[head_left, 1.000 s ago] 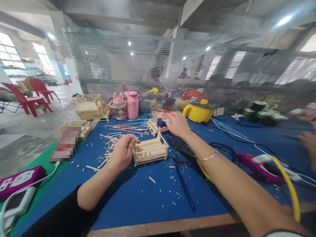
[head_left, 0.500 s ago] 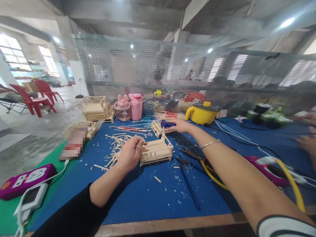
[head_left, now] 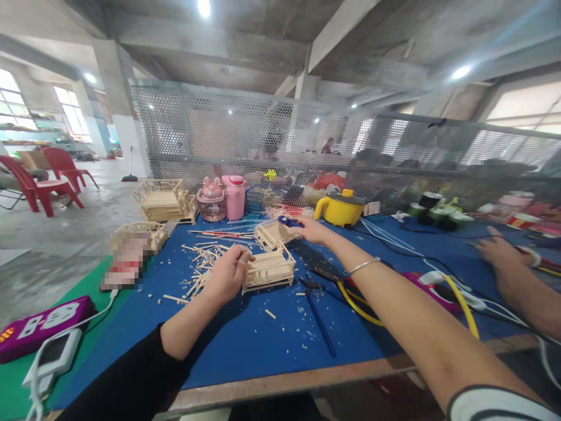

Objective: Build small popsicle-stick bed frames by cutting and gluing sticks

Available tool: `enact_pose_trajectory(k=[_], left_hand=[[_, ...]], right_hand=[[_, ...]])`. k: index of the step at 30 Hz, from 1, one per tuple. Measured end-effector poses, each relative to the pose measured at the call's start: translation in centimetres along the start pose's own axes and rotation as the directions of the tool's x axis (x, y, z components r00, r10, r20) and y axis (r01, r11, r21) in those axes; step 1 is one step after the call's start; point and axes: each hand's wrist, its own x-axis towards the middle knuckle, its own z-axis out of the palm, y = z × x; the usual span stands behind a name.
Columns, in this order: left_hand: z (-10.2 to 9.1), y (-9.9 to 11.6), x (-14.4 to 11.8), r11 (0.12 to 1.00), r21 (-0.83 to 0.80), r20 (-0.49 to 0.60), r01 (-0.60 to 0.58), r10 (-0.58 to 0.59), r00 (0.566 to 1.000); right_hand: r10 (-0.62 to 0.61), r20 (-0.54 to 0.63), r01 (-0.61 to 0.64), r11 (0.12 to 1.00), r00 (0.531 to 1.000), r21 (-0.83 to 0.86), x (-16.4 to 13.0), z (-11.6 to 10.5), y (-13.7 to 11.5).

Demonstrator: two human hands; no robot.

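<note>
My left hand [head_left: 228, 272] is closed, with thumb and fingers pinched at the left end of a small wooden model bed [head_left: 269, 269] made of thin sticks. My right hand [head_left: 312, 230] is wrapped round a blue glue gun [head_left: 289, 221], stretched out over a second stick-built model [head_left: 266, 235] just behind the first. Its nozzle is hard to make out. Loose wooden sticks [head_left: 199, 266] lie heaped left of the bed. Blue-handled pliers [head_left: 321, 318] and dark-bladed cutters [head_left: 323, 272] lie to the right, below my right forearm.
Finished stick models [head_left: 162, 199] stand at the back left, beside a pink bottle [head_left: 235, 199]. A yellow pot [head_left: 344, 209] is behind my right hand. Cables run from a purple power strip [head_left: 412, 282]. Another person's hand [head_left: 502, 254] is at the right. A perforated screen [head_left: 219, 131] backs the table.
The view has turned right, so the things appear further left and more of the other person's arm shows. The glue gun has risen slightly from the rear model. My left hand stays at the bed.
</note>
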Motion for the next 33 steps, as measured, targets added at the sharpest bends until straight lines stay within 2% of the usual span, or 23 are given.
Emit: enact_pose_trajectory(k=[4,9,13,18,22,29,33], left_hand=[[-0.1,0.2,0.1,1.000,-0.013,0.010,-0.004,0.005,1.000],[-0.1,0.3,0.1,1.000,-0.016,0.015,0.000,0.000,1.000],[-0.1,0.2,0.1,1.000,-0.023,0.009,-0.003,0.003,1.000],[0.0,0.1,0.1,1.000,-0.018,0.013,-0.005,0.005,1.000],[0.0,0.2,0.0,1.000,-0.024,0.004,0.003,-0.002,1.000],[0.1,0.2,0.0,1.000,-0.009,0.002,0.000,0.000,1.000],[0.2,0.0,0.0,1.000,0.009,-0.001,-0.004,0.004,1.000]], right_hand=[[0.077,-0.034,-0.069,0.977,0.996,0.200,0.6,3.0,0.6],[0.073,-0.118,-0.020,0.915,0.990,0.402,0.6,4.8,1.7],[0.059,-0.122,0.002,0.891,0.991,0.454,0.9,4.8,1.7],[0.098,-0.150,-0.010,0.866,0.984,0.500,1.1,2.7,1.2],[0.125,-0.176,-0.040,0.906,0.976,0.421,0.9,1.7,1.4],[0.138,-0.112,-0.124,0.984,0.984,0.126,1.7,3.8,1.6],[0.126,-0.227,-0.128,0.992,0.966,0.005,1.8,3.3,1.8]])
